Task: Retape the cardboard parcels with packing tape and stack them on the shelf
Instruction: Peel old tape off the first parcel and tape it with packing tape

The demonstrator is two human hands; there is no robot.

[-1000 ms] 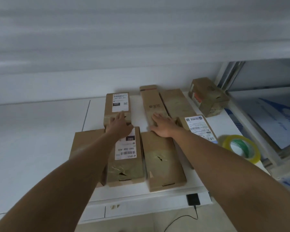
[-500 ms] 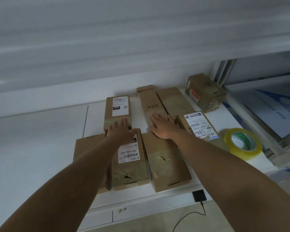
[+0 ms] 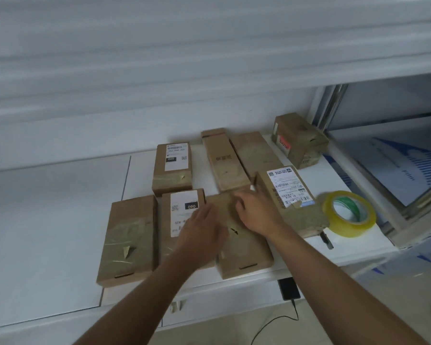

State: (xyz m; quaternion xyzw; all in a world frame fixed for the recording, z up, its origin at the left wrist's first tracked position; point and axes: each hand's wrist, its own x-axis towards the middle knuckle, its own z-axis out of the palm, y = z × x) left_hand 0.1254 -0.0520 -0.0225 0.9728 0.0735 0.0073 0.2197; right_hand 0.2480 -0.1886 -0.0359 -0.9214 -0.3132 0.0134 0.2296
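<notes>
I am looking down over two bare forearms reaching onto a white table, where flat cardboard parcels are lying in rows. Nearest me, the left hand is hovering over or resting on the labelled parcel; it is motion-blurred, so I cannot tell whether its fingers are loose or gripping. The right hand is lying on the plain parcel just beside it, fingers loosely curled toward the far end, seemingly pinching nothing, though blur is hiding the tips.

I am judging this as choosing and drawing out one parcel for taping. To do that well, I am thinking I should settle on a single box, press it flat, slide it toward the near edge free of its neighbours, and check the torn tape patches before reaching for the roll.

To the left, another plain parcel is showing wrinkled old tape. To the right, the tape roll, yellowish with a green core, is sitting touching a label-bearing parcel. Farther back, three more flat parcels and a small boxy parcel are waiting by the shelf frame.
</notes>
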